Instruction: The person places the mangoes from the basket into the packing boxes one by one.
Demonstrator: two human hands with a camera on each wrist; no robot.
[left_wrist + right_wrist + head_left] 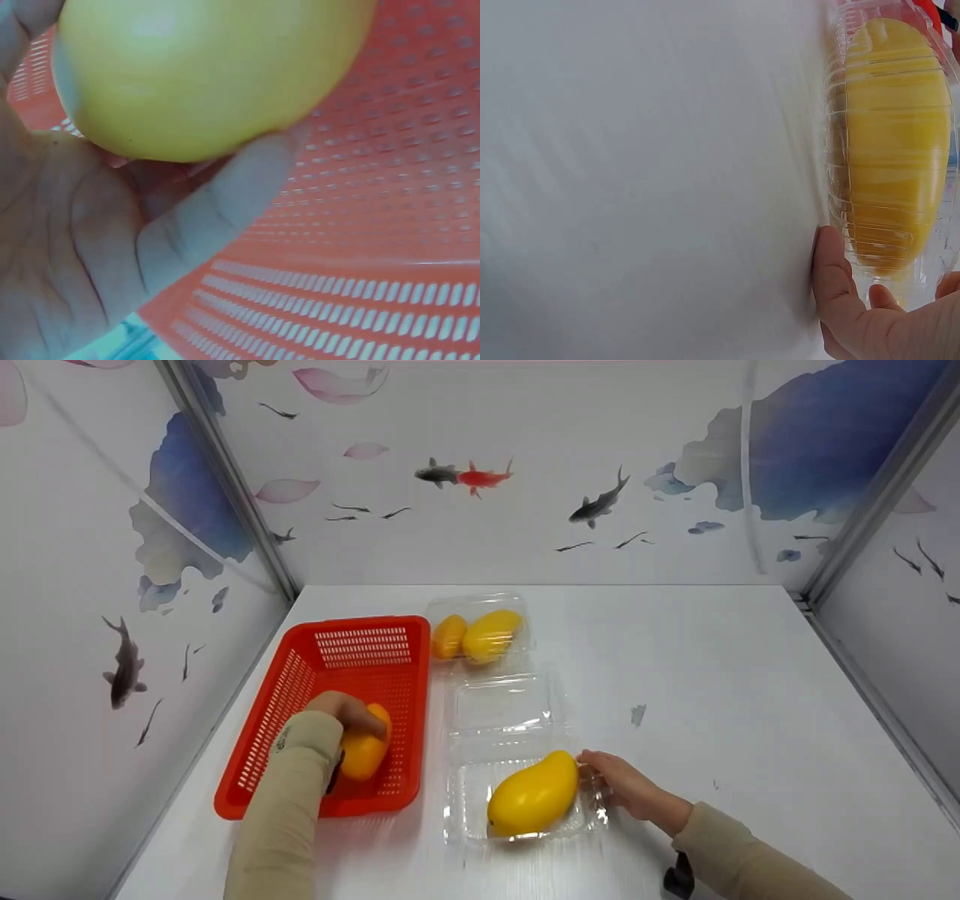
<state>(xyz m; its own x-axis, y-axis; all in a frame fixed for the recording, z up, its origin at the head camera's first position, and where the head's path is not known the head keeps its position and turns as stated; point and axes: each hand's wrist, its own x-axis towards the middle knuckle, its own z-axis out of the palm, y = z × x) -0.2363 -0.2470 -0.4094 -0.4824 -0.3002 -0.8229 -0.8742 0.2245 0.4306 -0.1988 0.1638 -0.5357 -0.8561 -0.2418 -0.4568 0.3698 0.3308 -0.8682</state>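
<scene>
Inside the red plastic basket (296,641), my left hand (346,712) grips an orange-yellow mango (362,756). The left wrist view shows that mango (210,75) held between the thumb and the fingers, which are partly hidden behind it. A larger yellow mango (534,796) lies in the near tray of an open, clear plastic clamshell box (459,810). At the right side of this box, my right hand (626,786) holds its edge, its fingers against the ribbed wall in the right wrist view.
Behind the open box, its lid (502,703) lies flat on the white table (697,690). Farther back sits a second clear box (480,601) with a small orange mango (450,637) and a larger yellow mango (491,636). Printed panels wall in the table at the back and sides.
</scene>
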